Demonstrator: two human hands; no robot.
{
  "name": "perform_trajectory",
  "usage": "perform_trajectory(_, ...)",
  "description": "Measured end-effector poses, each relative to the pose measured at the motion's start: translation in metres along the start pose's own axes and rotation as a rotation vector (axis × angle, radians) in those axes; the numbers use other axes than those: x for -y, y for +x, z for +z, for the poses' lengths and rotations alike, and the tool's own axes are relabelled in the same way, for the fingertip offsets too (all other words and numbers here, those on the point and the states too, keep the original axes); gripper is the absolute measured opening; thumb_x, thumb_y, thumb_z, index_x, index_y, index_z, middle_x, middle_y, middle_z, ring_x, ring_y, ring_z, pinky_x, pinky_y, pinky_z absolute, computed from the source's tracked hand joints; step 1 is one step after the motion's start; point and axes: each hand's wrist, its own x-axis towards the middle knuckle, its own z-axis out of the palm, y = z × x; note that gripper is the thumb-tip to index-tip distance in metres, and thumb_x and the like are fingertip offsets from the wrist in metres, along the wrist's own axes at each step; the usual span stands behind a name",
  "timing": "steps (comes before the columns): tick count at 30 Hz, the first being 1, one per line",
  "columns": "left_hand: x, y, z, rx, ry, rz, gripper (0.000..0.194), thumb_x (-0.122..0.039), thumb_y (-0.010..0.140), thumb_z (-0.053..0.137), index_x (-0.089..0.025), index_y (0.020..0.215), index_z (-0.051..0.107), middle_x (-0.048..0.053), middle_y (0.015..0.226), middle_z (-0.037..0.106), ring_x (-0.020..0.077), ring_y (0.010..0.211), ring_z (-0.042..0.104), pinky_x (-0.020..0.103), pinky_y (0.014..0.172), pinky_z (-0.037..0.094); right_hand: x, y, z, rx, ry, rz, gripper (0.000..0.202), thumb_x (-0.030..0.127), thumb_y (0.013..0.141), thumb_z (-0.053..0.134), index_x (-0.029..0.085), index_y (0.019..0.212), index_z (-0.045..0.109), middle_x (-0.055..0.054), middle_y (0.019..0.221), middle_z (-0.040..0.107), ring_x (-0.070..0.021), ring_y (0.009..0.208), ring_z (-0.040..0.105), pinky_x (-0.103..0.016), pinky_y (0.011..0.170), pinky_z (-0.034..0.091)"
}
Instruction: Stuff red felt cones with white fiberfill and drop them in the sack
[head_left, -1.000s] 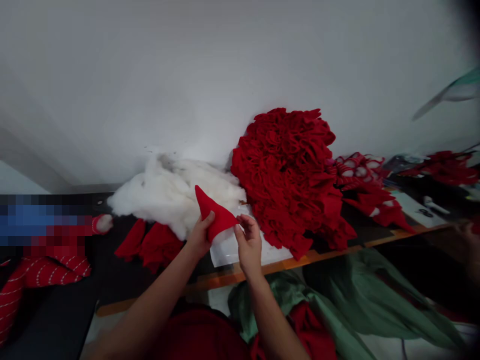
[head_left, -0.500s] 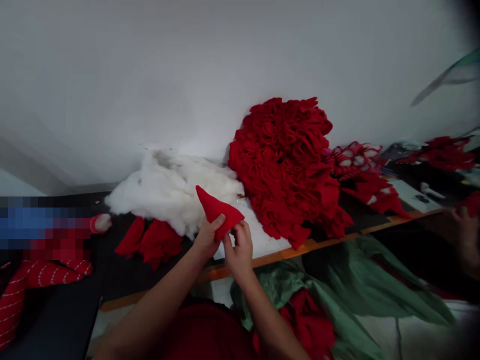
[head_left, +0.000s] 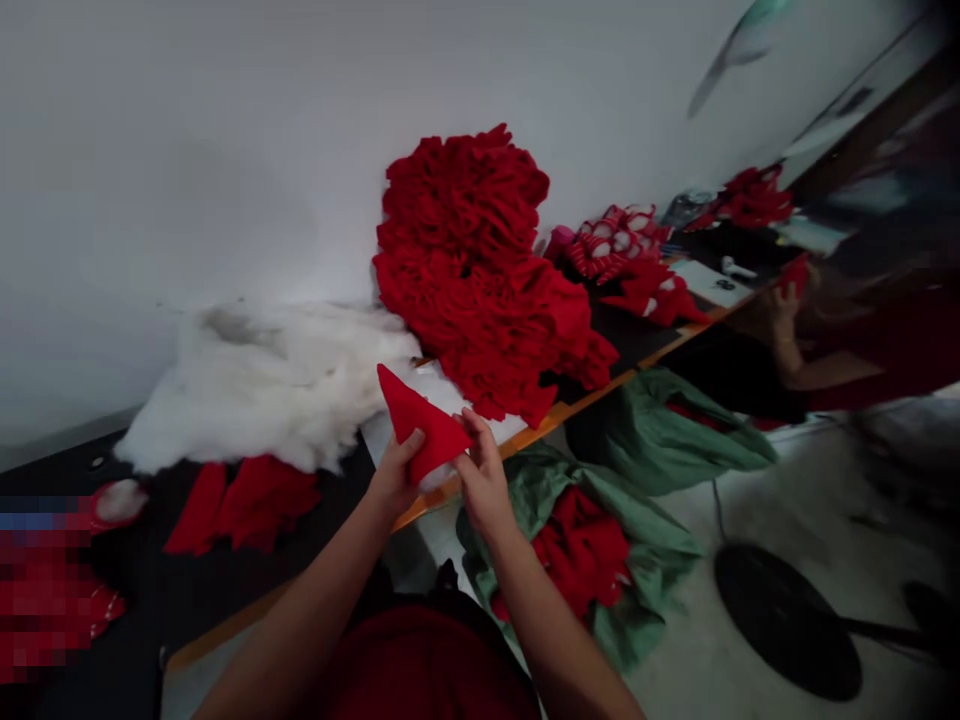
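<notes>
Between my hands is a red pointed cloth hat (head_left: 421, 425), its tip aimed up and to the left. My left hand (head_left: 397, 470) grips its lower left side, thumb lying on the cloth. The fingers of my right hand (head_left: 484, 470) pinch its right corner by the open edge. A bit of white stuffing (head_left: 436, 476) shows at that lower edge. Behind my left hand spreads a heap of white fibre stuffing (head_left: 262, 385). Red cloth pieces (head_left: 259, 505) lie in front of this heap. A tall pile of red cloth pieces (head_left: 480, 270) stands beyond my right hand.
Green sacks (head_left: 660, 420) with red cloth in one hang below the table's orange edge (head_left: 600, 395). Red striped pieces (head_left: 619, 240) lie farther right. A co-worker's hand (head_left: 787, 300) holds something red there. A round black base (head_left: 787, 620) stands on the floor.
The view has swung right, bringing the co-worker's arm and the floor base into sight. Both hands still hold the red hat, which now lies flatter and wider, with white stuffing visible at its edge.
</notes>
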Motion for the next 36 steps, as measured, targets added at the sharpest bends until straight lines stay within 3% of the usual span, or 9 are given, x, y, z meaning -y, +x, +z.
perform_trajectory(3,0.016,-0.002,0.011,0.002,0.006,-0.060,0.043,-0.029,0.062,0.069,-0.016,0.102,0.057,0.004,0.095,0.067,0.0165,0.084,0.062,0.029,0.081,0.047,0.004,-0.001,-0.010,0.001,-0.112,-0.083,0.042,0.019,0.071,0.051,0.020,0.113,0.047,-0.008,0.114,0.054,-0.0196,0.105,0.053,-0.038,0.091,0.043)
perform_trajectory(10,0.045,-0.006,0.021,0.042,0.188,-0.054,0.044,-0.017,0.060,0.070,-0.016,0.102,0.057,0.003,0.092,0.066,0.0165,0.083,0.061,0.026,0.077,0.046,0.004,-0.008,-0.046,-0.057,-0.646,-0.479,0.040,0.009,0.072,0.044,0.022,0.108,0.055,-0.008,0.109,0.055,-0.0215,0.107,0.047,-0.044,0.094,0.038)
perform_trajectory(15,0.058,-0.005,0.021,0.000,0.146,-0.085,0.040,-0.025,0.065,0.067,-0.014,0.103,0.057,0.006,0.096,0.065,0.0171,0.084,0.061,0.027,0.079,0.046,0.006,-0.012,-0.062,0.208,-0.556,-0.445,0.052,0.003,0.070,0.035,0.022,0.117,0.049,-0.008,0.124,0.048,-0.0183,0.117,0.043,-0.041,0.098,0.036)
perform_trajectory(20,0.071,-0.009,0.030,-0.033,0.159,-0.079,0.042,-0.028,0.066,0.068,-0.013,0.104,0.057,0.008,0.097,0.065,0.0189,0.089,0.061,0.030,0.085,0.044,0.002,-0.006,-0.070,0.000,-0.554,-0.437,0.031,0.009,0.071,0.044,0.019,0.098,0.058,-0.009,0.106,0.056,-0.0195,0.103,0.052,-0.038,0.091,0.041)
perform_trajectory(23,0.078,-0.013,0.029,-0.036,0.219,-0.076,0.039,-0.027,0.065,0.069,-0.014,0.101,0.059,0.008,0.098,0.066,0.0199,0.089,0.061,0.030,0.083,0.045,0.001,0.003,-0.074,0.019,-0.496,-0.333,0.036,0.016,0.072,0.049,0.019,0.107,0.053,-0.008,0.105,0.058,-0.0192,0.100,0.054,-0.036,0.088,0.043)
perform_trajectory(27,0.073,-0.014,0.019,0.104,0.338,-0.149,0.035,-0.022,0.062,0.071,-0.014,0.095,0.063,0.009,0.094,0.067,0.0209,0.085,0.062,0.029,0.077,0.046,0.000,0.012,-0.084,0.215,-0.411,-0.200,0.040,0.017,0.064,0.054,0.018,0.105,0.056,-0.006,0.097,0.062,-0.0190,0.088,0.058,-0.032,0.079,0.046)
perform_trajectory(30,0.065,-0.012,0.015,0.221,0.408,-0.223,0.036,-0.017,0.058,0.073,-0.013,0.093,0.064,0.010,0.092,0.068,0.0209,0.082,0.062,0.027,0.073,0.046,-0.001,0.011,-0.088,0.198,-0.431,-0.230,0.027,0.013,0.064,0.050,0.019,0.089,0.061,-0.003,0.084,0.062,-0.0173,0.078,0.058,-0.030,0.071,0.046)
perform_trajectory(32,0.062,-0.010,0.020,0.168,0.361,-0.201,0.035,-0.023,0.060,0.073,-0.013,0.092,0.064,0.009,0.091,0.067,0.0202,0.081,0.062,0.027,0.072,0.047,-0.002,0.007,-0.088,0.170,-0.449,-0.278,0.024,0.013,0.066,0.049,0.019,0.086,0.060,-0.003,0.083,0.061,-0.0170,0.078,0.057,-0.029,0.071,0.045)
perform_trajectory(36,0.068,-0.012,0.041,-0.089,0.215,-0.034,0.040,-0.036,0.065,0.068,-0.018,0.099,0.060,0.004,0.087,0.066,0.0166,0.081,0.061,0.027,0.076,0.046,-0.001,0.001,-0.084,0.137,-0.554,-0.392,0.015,0.015,0.069,0.049,0.019,0.082,0.056,-0.004,0.081,0.058,-0.0175,0.079,0.053,-0.030,0.071,0.043)
